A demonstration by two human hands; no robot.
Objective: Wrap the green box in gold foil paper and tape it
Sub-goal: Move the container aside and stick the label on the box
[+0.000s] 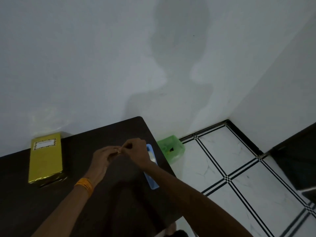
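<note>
A box wrapped in gold foil paper [45, 158] lies on the dark table [77, 194] at the left, with a white label near its far end. My left hand [104, 158] and my right hand [135, 151] meet over the middle of the table, well right of the box. Both pinch a small pale thing [119, 151] between their fingertips; it looks like a roll or piece of tape, but it is too small to tell. An orange bangle sits on my left wrist.
A blue flat tray [151, 178] lies along the table's right edge under my right forearm. A green translucent bin [171, 148] stands on the tiled floor [230, 168] beside the table. A white wall rises behind. Dark furniture [297, 161] is at the far right.
</note>
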